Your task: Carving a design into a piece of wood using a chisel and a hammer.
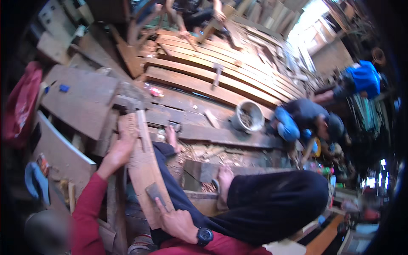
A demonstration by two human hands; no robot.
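A wooden plank (148,174) with markings near its far end lies slanted across my dark-trousered lap. My left hand (122,151) grips the plank's left edge toward that far end, fingers closed on it. My right hand (176,221), wearing a black watch, is near the lower end, index finger extended onto a flat dark metal blade (154,191) lying on the wood; the rest of that tool is hidden or unclear, and the other fingers curl at the plank's edge.
Stacked boards (212,76) with a hammer (217,72) lie ahead, near a bucket (247,115) and wood shavings (216,155). Co-workers sit or bend at the top (191,12) and right (306,121), (361,78). Loose boards (76,102) and a red bag (21,106) crowd the left.
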